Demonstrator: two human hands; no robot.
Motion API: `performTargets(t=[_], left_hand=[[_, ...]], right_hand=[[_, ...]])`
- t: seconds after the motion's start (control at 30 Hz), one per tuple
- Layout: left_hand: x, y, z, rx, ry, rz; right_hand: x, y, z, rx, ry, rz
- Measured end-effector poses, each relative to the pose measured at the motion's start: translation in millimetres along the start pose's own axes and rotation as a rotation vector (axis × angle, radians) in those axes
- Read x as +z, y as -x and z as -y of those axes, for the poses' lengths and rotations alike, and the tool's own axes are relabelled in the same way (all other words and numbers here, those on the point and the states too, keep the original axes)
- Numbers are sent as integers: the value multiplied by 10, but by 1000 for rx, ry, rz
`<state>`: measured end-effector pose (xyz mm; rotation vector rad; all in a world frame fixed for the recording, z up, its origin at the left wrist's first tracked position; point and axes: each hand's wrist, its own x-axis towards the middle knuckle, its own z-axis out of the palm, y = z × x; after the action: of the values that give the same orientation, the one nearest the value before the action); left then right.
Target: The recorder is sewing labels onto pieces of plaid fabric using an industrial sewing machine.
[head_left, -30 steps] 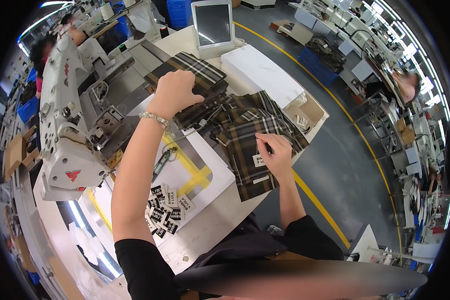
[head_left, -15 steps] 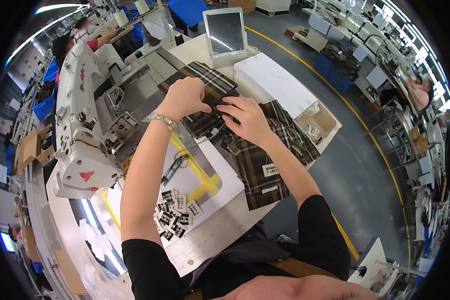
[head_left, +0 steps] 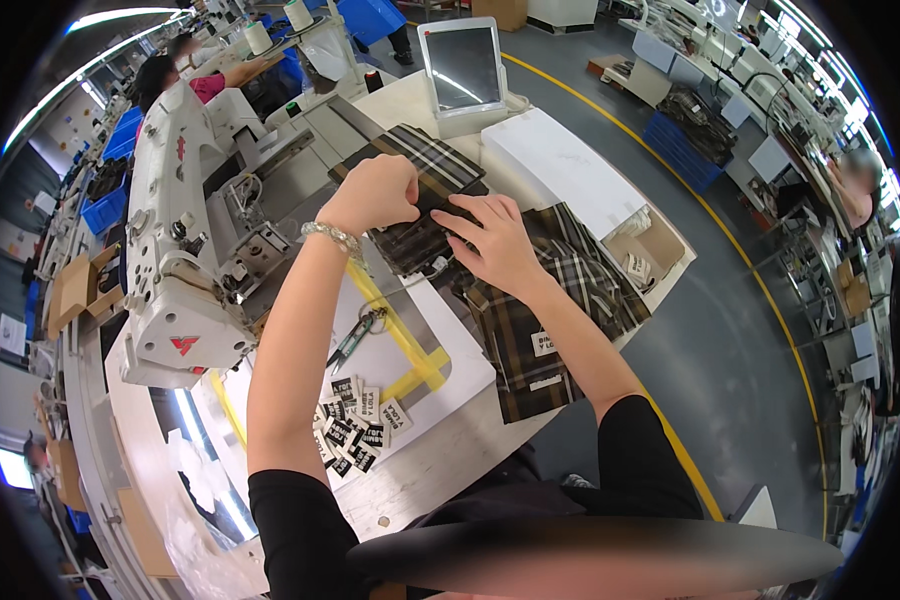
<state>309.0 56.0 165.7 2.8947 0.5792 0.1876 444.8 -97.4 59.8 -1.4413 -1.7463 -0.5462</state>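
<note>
Two bare hands were at the folded plaid cloth (head_left: 438, 160), which lay between the sewing machine and a second plaid pile. We saw the left hand (head_left: 372, 192) bent over it, fingers curled in; we could not tell whether they pinched any cloth. The right hand (head_left: 495, 240) came in with thumb and forefinger apart, fingertips at the cloth's near edge. A bracelet (head_left: 332, 238) circled the left wrist. Just beside, under the right forearm, we saw the second plaid pile (head_left: 520, 350). Nearer us, a small cutter (head_left: 350, 342) and a heap of labels (head_left: 355, 428) lay by yellow tape (head_left: 417, 378). Farther out stood the sewing machine (head_left: 175, 240), a white box (head_left: 560, 170) and a screen (head_left: 463, 65).
</note>
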Motion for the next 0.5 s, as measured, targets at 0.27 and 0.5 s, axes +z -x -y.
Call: performTargets(t=[0.27, 0.5], left_hand=[[119, 118, 25, 85, -110, -83], [-79, 429, -22, 51, -273, -580]], right_hand=[[-66, -19, 61, 46, 0, 81], [-204, -125, 101, 228, -308, -121]])
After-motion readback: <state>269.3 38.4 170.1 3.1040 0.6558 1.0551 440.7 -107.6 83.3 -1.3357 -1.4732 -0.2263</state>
